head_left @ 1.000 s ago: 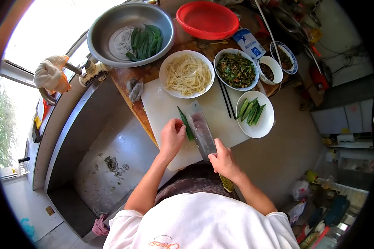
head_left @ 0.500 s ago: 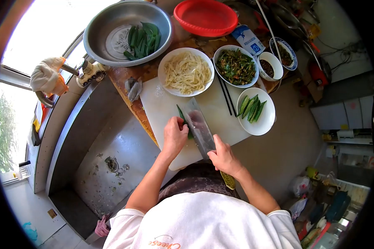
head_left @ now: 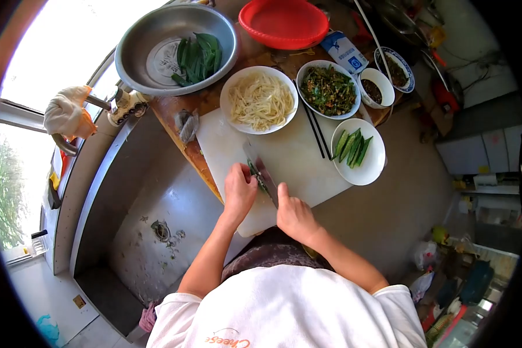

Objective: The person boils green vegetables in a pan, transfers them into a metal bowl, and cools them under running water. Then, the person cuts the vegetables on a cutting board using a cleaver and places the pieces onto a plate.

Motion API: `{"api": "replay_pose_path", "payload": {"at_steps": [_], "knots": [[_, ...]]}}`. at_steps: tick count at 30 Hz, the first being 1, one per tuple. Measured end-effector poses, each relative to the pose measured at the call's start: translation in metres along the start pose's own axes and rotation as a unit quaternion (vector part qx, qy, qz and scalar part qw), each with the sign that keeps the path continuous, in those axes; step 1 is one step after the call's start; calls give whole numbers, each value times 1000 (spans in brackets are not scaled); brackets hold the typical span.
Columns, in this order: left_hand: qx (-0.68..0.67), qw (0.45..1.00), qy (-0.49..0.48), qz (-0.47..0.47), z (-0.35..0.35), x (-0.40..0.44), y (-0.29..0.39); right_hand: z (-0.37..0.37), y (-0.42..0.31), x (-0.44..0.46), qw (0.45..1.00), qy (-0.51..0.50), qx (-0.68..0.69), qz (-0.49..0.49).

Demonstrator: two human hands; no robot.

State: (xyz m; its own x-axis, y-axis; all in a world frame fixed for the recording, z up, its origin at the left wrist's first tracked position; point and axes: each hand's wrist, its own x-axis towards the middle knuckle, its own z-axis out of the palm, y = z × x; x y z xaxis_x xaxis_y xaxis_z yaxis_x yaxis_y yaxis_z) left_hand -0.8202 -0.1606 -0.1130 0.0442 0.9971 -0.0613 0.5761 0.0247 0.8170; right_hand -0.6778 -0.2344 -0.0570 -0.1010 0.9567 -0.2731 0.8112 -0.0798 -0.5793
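Observation:
On the white cutting board point(head_left: 307, 178), my left hand point(head_left: 239, 188) pinches a green okra pod point(head_left: 253, 168). My right hand point(head_left: 296, 216) grips the cleaver point(head_left: 263, 168), whose blade stands on edge along the pod, close to my left fingertips. The cleaver's handle is hidden in my right hand. Cut okra pieces point(head_left: 352, 148) lie in a white oval dish point(head_left: 365, 174) at the board's right corner. More whole pods point(head_left: 198, 58) rest in the metal basin point(head_left: 139, 43) at the back left.
Behind the board are a bowl of pale strips point(head_left: 260, 101), a bowl of chopped greens point(head_left: 329, 90), a small sauce bowl point(head_left: 383, 103) and a red basket point(head_left: 283, 23). Black chopsticks point(head_left: 317, 130) lie on the board. A sink point(head_left: 151, 232) is at the left, below the faucet point(head_left: 122, 106).
The cleaver has turned from showing its broad side to standing on edge, and has moved left onto the pod. My right hand has moved left with it. My left hand has barely shifted.

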Motion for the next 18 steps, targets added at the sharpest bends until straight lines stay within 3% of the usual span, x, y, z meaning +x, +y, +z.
{"api": "replay_pose_path", "payload": {"at_steps": [4, 9, 10, 12, 18], "knots": [[11, 1000, 5, 22, -1, -2, -3, 5, 19, -22, 999, 13, 21, 24], [-10, 1000, -4, 7, -9, -8, -7, -14, 28, -19, 980, 38, 191, 48], [-17, 1000, -9, -1, -11, -10, -5, -31, 21, -23, 958, 0, 264, 115], [-25, 999, -18, -20, -13, -13, -4, -33, 33, -30, 926, 32, 355, 129], [-43, 996, -34, -71, -7, -19, 5, -32, 70, -36, 894, -6, 428, 131]]}}
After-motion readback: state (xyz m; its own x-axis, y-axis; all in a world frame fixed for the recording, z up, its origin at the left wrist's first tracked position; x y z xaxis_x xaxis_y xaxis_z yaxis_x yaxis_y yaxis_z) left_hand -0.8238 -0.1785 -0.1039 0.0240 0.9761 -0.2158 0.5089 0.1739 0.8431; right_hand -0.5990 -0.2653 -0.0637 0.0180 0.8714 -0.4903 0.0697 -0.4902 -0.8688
